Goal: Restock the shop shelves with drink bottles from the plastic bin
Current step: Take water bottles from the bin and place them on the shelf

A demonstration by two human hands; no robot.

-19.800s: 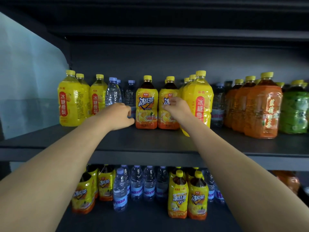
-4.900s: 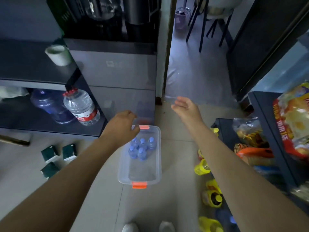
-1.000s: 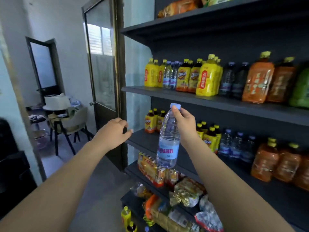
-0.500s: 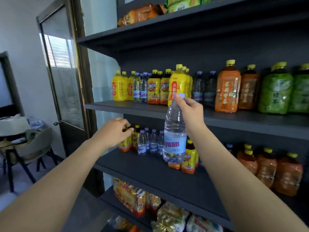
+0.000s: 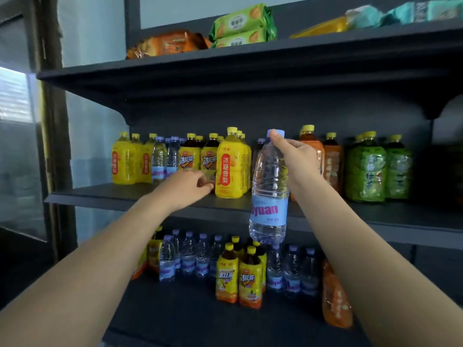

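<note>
pinching just under the pale blue cap, the right hand (image 5: 295,159) dangles a clear plastic water bottle (image 5: 269,196) with a blue label; the left hand (image 5: 188,186) hovers loosely curled, holding nothing. i'd lift it clear of the lip of the dark middle shelf (image 5: 105,194), then slide it into the gap between the tall yellow pear-drink bottle (image 5: 229,166) and the orange tea bottles (image 5: 332,166). the bottle hangs upright straight below the fingers, its base lower than the shelf board.
</note>
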